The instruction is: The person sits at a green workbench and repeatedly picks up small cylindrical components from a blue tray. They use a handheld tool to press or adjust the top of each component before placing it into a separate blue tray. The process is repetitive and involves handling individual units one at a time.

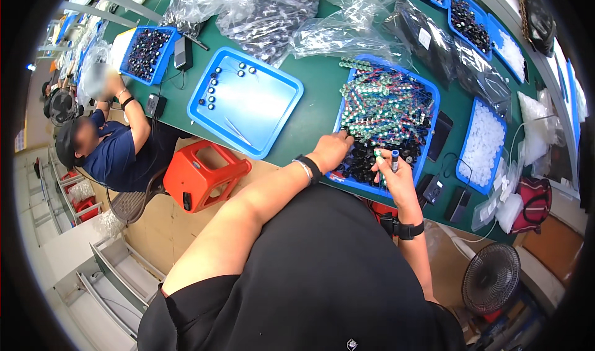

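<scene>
A blue tray (429, 145) stands in front of me. Its far part is heaped with green round pieces on red and blue wires (387, 103), and its near part with small black parts (359, 164). At the tray's left edge, my left hand (331, 152) is closed beside the black parts, fingertips together; what they pinch is too small to make out. My right hand (398, 178), over the near right part, grips an upright blue-capped marker pen (395, 160). A small green piece (377, 154) shows at its fingertips.
Left of me lies a blue tray (282, 112) with several black round parts and a thin tool. Plastic bags (347, 31) cover the table's back. White pieces fill a tray (482, 143) at right. A red stool (204, 174) and a seated person (118, 143) are left; a fan (491, 278) stands right.
</scene>
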Available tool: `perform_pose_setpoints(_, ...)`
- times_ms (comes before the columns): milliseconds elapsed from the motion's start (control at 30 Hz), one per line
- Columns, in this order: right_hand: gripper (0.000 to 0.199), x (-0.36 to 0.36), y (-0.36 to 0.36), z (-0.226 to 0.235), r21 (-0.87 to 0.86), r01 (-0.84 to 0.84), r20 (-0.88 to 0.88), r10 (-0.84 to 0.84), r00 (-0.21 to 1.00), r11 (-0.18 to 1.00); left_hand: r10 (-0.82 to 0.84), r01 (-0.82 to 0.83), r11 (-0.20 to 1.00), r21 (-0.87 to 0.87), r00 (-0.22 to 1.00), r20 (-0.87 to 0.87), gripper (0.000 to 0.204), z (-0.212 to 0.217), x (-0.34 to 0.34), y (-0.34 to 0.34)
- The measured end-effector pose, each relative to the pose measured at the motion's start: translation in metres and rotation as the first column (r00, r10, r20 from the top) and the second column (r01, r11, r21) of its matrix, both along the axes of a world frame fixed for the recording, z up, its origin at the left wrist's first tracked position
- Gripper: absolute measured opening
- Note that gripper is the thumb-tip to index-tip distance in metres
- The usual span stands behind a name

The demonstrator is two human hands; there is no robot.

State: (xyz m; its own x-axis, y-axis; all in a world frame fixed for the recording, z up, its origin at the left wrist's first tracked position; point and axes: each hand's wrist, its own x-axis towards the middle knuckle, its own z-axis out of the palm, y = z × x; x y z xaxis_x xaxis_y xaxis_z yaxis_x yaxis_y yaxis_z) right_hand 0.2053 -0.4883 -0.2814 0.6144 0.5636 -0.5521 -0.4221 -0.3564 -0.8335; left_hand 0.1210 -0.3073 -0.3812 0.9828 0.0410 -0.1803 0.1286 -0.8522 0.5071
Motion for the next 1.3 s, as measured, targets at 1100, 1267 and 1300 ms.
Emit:
perform_pose_setpoints(1100,0.019,0.004,0.005,0.009,0.276,0.094,-0.02,-0.092,0.996,0.957,0.283,-0.409,0.662,-0.628,0.912,-0.296,0.04,0.109,0.001,0.001)
perform_pose_setpoints(1267,0.019,0.002,0.004,0.01,0.296,0.054,-0.006,-0.055,0.998,0.954,0.23,-0.424,0.41,-0.808,0.905,-0.358,0.036,0.103,0.0,0.002)
perform_pose_setpoints(1300,0.018,0.002,0.003,0.01,0.288,0.047,0.006,-0.051,0.999,0.957,0.218,-0.415,0.357,-0.837,0.908,-0.357,0.035,0.103,-0.001,0.004)
